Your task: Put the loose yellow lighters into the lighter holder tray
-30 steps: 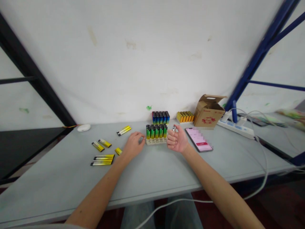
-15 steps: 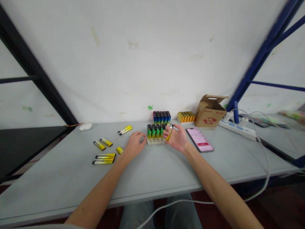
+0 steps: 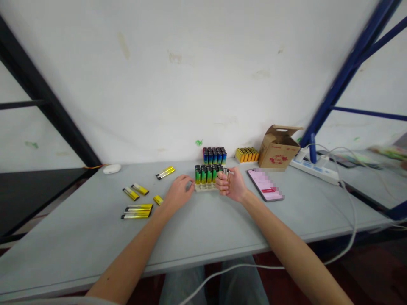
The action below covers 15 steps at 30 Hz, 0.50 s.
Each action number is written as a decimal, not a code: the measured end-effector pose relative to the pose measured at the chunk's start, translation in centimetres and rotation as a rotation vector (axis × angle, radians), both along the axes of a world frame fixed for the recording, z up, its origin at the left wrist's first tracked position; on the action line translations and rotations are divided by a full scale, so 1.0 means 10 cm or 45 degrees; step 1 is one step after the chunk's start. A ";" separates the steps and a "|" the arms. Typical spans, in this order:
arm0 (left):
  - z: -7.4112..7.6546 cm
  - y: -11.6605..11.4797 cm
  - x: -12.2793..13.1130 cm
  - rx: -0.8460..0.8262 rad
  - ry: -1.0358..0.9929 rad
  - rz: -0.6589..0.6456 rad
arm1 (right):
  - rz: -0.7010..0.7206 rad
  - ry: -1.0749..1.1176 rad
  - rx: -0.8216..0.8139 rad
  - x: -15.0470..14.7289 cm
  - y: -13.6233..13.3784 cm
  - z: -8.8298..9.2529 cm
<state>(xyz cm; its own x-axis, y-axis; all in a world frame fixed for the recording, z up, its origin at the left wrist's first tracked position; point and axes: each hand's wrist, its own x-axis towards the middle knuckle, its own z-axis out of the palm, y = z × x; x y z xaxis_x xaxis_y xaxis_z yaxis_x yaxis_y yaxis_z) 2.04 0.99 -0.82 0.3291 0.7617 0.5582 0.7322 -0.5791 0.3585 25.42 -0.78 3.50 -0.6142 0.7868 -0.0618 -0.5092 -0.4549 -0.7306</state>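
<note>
My right hand (image 3: 233, 185) is curled round a lighter (image 3: 226, 171); its metal top shows above the fingers, and the rest is hidden in my palm. Just left of it stands a white tray (image 3: 206, 187) with several green-and-yellow lighters (image 3: 203, 174) upright in it, and bare slots along its front. At the tray's left end is my left hand (image 3: 179, 189), thumb and fingers bent together with their tips against the tray's edge. More yellow lighters (image 3: 136, 214) lie loose on the table to the left.
Behind the tray stand blue lighters (image 3: 215, 156) in rows and an orange set (image 3: 247, 155). An open cardboard box (image 3: 276, 150), a phone (image 3: 265, 185) and a power strip (image 3: 314, 170) are on the right. A white case (image 3: 112, 169) lies far left. A cable (image 3: 353, 228) loops over the front edge.
The fingers of my right hand have closed further round the lighter, hiding its yellow body. My left hand stays at the tray's end. The whole view has shifted slightly.
</note>
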 end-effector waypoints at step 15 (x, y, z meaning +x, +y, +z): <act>0.00 0.00 -0.01 0.004 -0.016 -0.001 | -0.200 -0.236 -0.027 -0.14 -0.01 0.00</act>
<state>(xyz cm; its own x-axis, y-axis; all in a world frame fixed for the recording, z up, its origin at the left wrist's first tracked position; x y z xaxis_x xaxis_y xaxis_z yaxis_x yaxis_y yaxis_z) 1.98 0.94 -0.78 0.3228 0.7598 0.5644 0.7272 -0.5808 0.3659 24.07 -0.92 3.51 -0.4608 0.8692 -0.1794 -0.4331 -0.3967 -0.8094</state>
